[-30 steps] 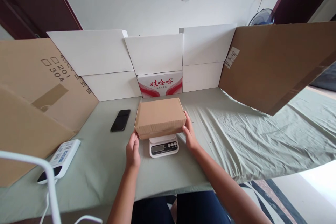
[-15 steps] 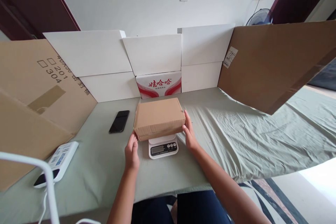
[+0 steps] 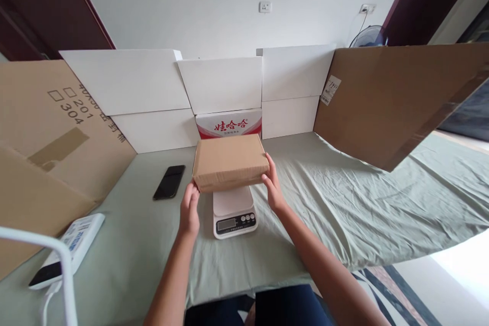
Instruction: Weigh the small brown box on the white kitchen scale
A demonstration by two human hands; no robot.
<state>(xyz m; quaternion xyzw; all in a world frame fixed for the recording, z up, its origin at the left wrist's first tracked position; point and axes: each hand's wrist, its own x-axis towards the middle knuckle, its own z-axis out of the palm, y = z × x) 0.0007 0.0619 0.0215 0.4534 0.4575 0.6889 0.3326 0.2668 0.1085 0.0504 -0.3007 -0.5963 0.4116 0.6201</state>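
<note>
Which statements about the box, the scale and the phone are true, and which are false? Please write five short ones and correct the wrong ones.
1. The left hand and the right hand both hold the brown box. True.
2. The white scale has three round buttons. True.
3. The brown box hides the whole scale. False: the display and part of the platform are visible.
4. The black phone lies on the green cloth. True.
5. The phone touches the scale. False: cloth shows between them.
</note>
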